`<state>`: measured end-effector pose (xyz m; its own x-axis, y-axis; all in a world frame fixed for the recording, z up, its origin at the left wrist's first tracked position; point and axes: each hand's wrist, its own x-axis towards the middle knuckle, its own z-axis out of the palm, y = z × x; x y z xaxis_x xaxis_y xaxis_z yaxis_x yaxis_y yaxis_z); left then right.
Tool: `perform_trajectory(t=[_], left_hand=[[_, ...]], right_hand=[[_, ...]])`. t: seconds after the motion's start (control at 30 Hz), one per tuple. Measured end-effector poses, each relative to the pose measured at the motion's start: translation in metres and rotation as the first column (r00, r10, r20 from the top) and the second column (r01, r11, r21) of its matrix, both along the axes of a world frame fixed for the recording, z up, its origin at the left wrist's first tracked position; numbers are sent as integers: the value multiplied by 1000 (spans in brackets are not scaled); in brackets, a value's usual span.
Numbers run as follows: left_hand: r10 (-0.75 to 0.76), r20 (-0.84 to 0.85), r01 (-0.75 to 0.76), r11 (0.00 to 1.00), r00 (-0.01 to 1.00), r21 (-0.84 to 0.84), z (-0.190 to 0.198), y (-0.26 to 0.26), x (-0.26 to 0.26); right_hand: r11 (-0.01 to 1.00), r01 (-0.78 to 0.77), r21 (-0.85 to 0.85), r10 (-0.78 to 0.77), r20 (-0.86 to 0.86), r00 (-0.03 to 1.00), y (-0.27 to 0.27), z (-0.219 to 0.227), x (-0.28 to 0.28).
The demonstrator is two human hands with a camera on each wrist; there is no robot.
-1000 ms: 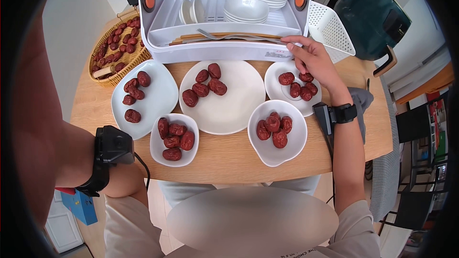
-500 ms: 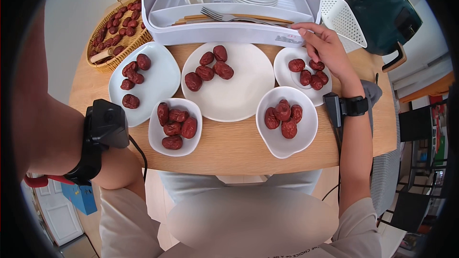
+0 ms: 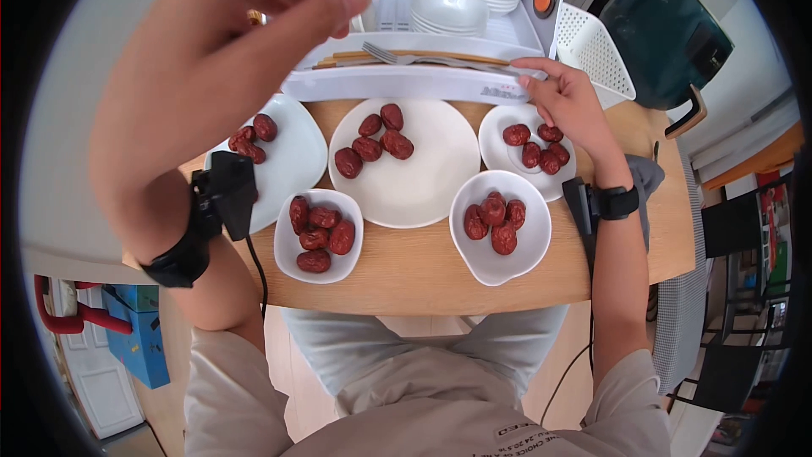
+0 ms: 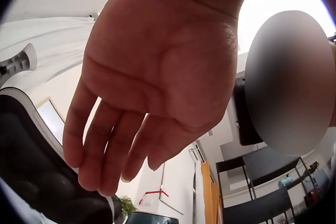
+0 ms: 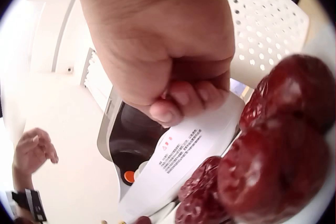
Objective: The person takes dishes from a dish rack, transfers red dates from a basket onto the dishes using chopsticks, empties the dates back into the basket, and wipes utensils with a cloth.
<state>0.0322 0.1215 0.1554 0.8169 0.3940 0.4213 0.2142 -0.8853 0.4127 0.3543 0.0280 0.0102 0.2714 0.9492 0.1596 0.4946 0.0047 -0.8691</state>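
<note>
Lettering on the beige cloth shirt [image 3: 397,410] at the bottom of the head view is tilted and partly cut off; all I can make out is "THE CHOICE". There's also a printed label [image 5: 179,150] with red marks on the front of the white plastic dish rack [image 3: 381,85], top centre, but it's too small to read.

Hands: the right hand [image 3: 568,101], upper right, has its thumb and fingers curled at the right end of the rack's front rim, pretty much pinching it, next to a silver metal fork [image 3: 389,56] and light-brown wooden chopsticks [image 3: 347,57]. Just below sits a round white saucer [image 3: 497,162] of wrinkly dark-red dates [image 3: 531,155]. The left hand [image 4: 157,77] is up in the air, upper left of the head view, fingers loose and fairly straight, nothing in it. A glossy black curved panel [image 4: 42,161] is near it, can't tell if they touch.
</note>
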Motion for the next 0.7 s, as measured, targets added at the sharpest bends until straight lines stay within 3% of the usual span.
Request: perform_trajectory(t=[0.07, 0.1, 0.2, 0.27, 0.3, 0.53, 0.6, 0.7], left_hand=[[45, -15, -45, 999, 999, 25, -3, 11, 1], [102, -114, -105, 994, 988, -18, 1, 13, 0], [107, -180, -108, 994, 978, 5, 0, 23, -1], [89, -171, -92, 996, 981, -12, -3, 22, -1], [85, -162, -89, 996, 983, -17, -4, 21, -1], [118, -202, -131, 990, 972, -53, 3, 14, -3], [112, -202, -125, 991, 973, -56, 2, 15, -2], [89, -181, -98, 994, 979, -42, -2, 18, -1]], right_hand=[[999, -36, 22, 36, 11, 999, -3, 20, -9], [998, -39, 56, 37, 38, 999, -3, 32, -16], [994, -46, 96, 38, 87, 995, 3, 67, -35], [975, -168, 145, 137, 205, 969, 8, 88, -45], [972, -224, 78, 197, 260, 945, 8, 101, -47], [978, -207, -24, 194, 471, 861, 5, 122, -65], [967, -239, 88, 133, 629, 766, 1, 121, -60], [976, -199, 89, 106, 601, 792, -17, 136, -52]])
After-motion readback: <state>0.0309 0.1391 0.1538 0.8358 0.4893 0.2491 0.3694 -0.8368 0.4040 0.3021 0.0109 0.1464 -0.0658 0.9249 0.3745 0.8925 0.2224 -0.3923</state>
